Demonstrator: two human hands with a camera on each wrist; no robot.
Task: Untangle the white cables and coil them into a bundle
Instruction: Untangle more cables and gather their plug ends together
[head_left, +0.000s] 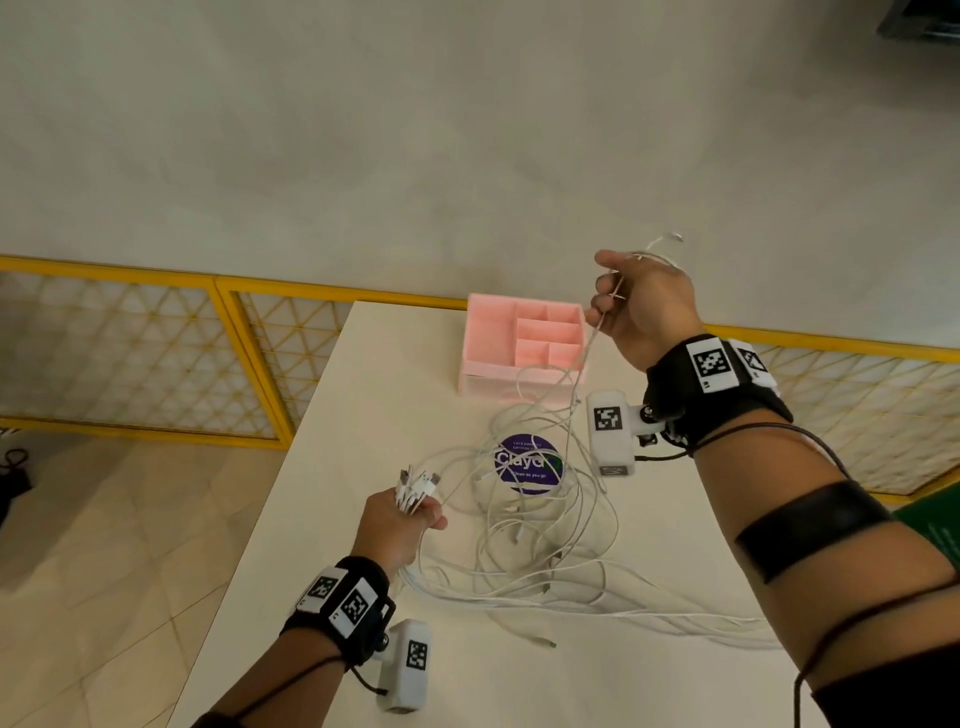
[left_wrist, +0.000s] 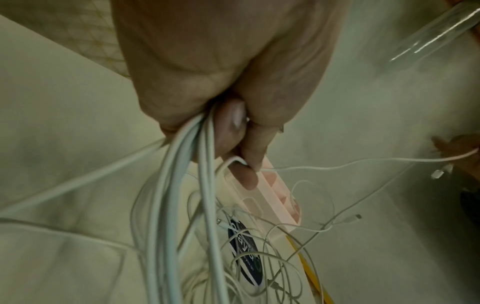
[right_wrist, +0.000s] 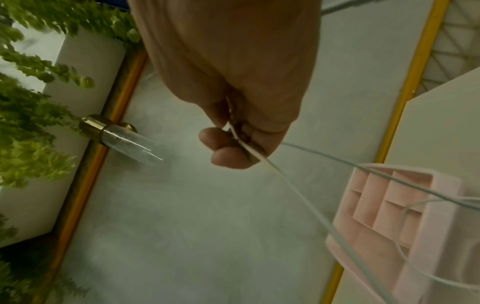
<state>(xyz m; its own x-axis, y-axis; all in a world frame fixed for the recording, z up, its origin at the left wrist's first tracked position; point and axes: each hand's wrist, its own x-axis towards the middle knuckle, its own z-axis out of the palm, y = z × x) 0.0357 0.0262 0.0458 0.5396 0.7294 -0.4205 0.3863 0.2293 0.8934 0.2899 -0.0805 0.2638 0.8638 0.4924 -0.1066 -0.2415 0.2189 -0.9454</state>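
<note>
A tangle of thin white cables (head_left: 540, 525) sprawls over the middle of the white table (head_left: 363, 395). My left hand (head_left: 400, 519) grips a bunch of cable ends near the table's left edge, plugs sticking up out of the fist (head_left: 415, 486); the left wrist view shows the thick strands (left_wrist: 182, 185) running down from the curled fingers (left_wrist: 249, 160). My right hand (head_left: 639, 312) is raised high over the table's far right, pinching a single white cable (right_wrist: 262, 158) that runs taut down to the tangle. Its free end (head_left: 670, 239) curls above the hand.
A pink compartment organizer (head_left: 524, 348) stands at the table's far side, with cable loops draped over its front. A round purple sticker (head_left: 530, 462) lies under the tangle. Yellow-framed lattice railing (head_left: 156, 353) runs behind the table. The table's left edge drops to tiled floor.
</note>
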